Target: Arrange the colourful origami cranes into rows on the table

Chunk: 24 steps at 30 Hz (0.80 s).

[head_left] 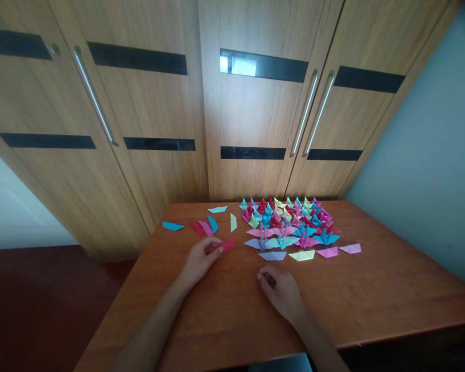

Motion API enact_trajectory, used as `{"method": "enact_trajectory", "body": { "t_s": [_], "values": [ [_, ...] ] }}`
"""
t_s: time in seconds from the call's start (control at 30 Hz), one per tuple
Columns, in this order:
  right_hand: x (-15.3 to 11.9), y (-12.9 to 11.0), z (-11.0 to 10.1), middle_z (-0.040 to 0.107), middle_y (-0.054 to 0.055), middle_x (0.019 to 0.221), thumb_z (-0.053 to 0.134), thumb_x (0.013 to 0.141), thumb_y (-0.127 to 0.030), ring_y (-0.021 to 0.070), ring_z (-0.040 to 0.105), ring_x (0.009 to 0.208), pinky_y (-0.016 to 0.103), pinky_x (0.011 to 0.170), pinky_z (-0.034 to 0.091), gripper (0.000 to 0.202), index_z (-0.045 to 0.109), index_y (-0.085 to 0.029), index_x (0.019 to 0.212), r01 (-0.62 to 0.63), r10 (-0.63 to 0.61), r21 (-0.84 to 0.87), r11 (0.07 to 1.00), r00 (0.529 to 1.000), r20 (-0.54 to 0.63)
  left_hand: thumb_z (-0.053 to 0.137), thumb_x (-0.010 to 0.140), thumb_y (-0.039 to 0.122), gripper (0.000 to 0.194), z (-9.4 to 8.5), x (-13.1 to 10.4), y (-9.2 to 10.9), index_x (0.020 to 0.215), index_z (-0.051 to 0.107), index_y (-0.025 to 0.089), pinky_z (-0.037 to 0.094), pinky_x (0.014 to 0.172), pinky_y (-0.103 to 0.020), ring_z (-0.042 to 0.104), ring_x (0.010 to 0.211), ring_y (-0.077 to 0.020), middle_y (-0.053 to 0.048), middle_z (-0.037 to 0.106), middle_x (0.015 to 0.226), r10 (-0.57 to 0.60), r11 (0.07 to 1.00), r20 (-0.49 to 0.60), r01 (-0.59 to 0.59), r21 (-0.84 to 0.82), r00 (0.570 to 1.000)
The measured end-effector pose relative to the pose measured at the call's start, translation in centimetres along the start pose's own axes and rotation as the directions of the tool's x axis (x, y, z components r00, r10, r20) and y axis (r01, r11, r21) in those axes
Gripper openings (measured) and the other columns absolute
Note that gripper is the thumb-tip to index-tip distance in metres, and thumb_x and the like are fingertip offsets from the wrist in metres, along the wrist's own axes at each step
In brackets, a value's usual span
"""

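My left hand pinches a red-pink folded paper strip with slanted ends, just above the table. My right hand rests on the tabletop with its fingers curled closed, and nothing shows in them. Beyond it lies a row of flat folded pieces: a lavender one, a yellow one, a magenta one and a pink one. Behind them stand several rows of small folded paper cranes in many colours.
Loose folded pieces lie past my left hand: blue, red, pink, another blue, pale yellow and pale blue. The wooden table meets a wooden wardrobe at its far edge.
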State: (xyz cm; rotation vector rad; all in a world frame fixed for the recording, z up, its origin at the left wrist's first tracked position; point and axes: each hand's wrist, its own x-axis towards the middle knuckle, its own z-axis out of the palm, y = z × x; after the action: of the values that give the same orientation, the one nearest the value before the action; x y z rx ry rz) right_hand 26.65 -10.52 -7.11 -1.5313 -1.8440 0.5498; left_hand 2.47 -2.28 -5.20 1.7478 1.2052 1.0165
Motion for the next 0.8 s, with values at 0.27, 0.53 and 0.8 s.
{"method": "enact_trajectory", "body": {
  "t_s": [0.27,0.53,0.8],
  "values": [
    [0.4,0.6,-0.1,0.065,0.003,0.077,0.054,0.082,-0.043,0.0148,0.058,0.067,0.023,0.061,0.045,0.028,0.065,-0.018,0.09,-0.02,0.031,0.325,0.946,0.999,-0.03,0.061,0.073,0.02,0.013,5.8,-2.3,2.2,0.085,0.062,0.015,0.045,0.068,-0.024,0.058,0.07,-0.0133,-0.001,0.064,0.078,-0.003,0.97,0.284,0.071,-0.232,0.959],
    [-0.1,0.7,-0.5,0.066,0.003,0.076,0.056,0.081,-0.042,0.0158,0.059,0.071,0.024,0.067,0.047,0.027,0.067,-0.018,0.075,0.015,0.004,0.363,0.932,0.999,-0.051,0.062,0.076,0.026,0.013,6.3,-2.8,2.2,0.084,0.062,0.015,0.044,0.066,-0.023,0.058,0.071,-0.0131,-0.002,0.065,0.078,-0.01,0.975,0.346,0.086,-0.205,0.938],
    [-0.1,1.3,-0.1,0.065,0.003,0.077,0.06,0.077,-0.047,0.0163,0.058,0.07,0.025,0.064,0.047,0.031,0.066,-0.018,0.087,-0.095,0.158,0.503,0.859,0.984,-0.085,0.055,0.083,0.037,0.024,6.4,-2.9,2.0,0.083,0.061,0.014,0.044,0.059,-0.022,0.058,0.062,-0.0118,-0.002,0.063,0.072,-0.011,0.974,0.392,0.099,-0.205,0.92]
  ]
}}
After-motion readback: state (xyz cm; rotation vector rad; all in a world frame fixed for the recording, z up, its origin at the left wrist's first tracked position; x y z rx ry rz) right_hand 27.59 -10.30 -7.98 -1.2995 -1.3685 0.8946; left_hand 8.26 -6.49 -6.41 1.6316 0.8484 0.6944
